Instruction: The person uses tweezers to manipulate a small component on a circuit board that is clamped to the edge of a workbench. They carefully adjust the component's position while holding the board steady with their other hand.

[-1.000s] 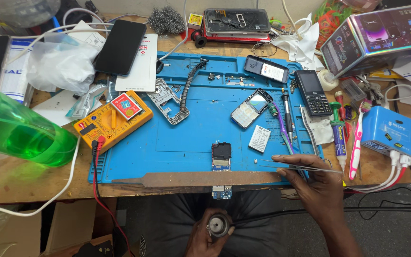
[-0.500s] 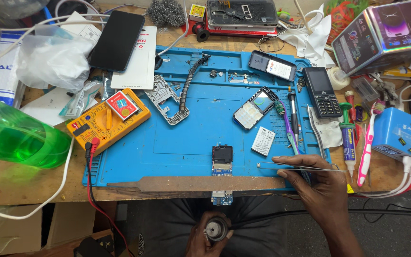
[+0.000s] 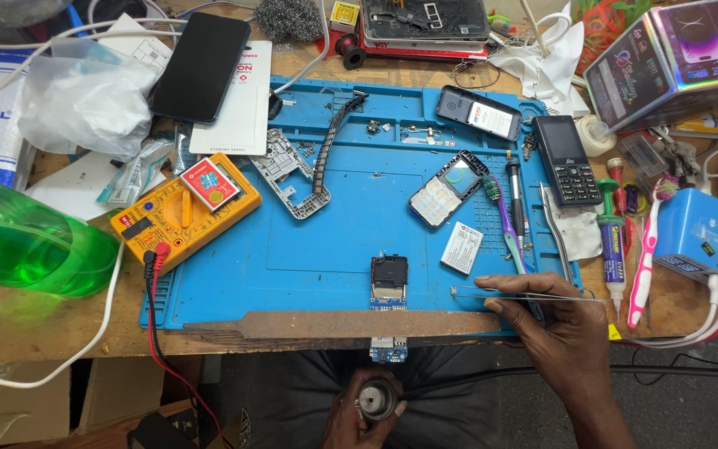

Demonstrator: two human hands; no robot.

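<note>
My right hand (image 3: 560,326) rests on the front right corner of the blue work mat (image 3: 326,249), its fingers closed on thin metal tweezers (image 3: 518,293) that lie level along the mat. Below the table edge my left hand (image 3: 367,416) grips a small round metal tool (image 3: 373,402). A small circuit board (image 3: 389,283) with a black square part lies on the mat just left of the tweezers' tip. A white battery (image 3: 462,248) lies above the tweezers.
On the mat lie an opened keypad phone (image 3: 448,189), a grey phone frame (image 3: 291,171), a purple toothbrush (image 3: 504,223) and a screwdriver (image 3: 515,199). A yellow multimeter (image 3: 184,209) and green bottle (image 3: 27,245) sit left. A black keypad phone (image 3: 565,161), syringe tubes and blue box (image 3: 706,235) crowd the right.
My right hand has slid a little left along the mat's front edge with the tweezers. The view has shifted slightly. My left hand stays low with the round tool.
</note>
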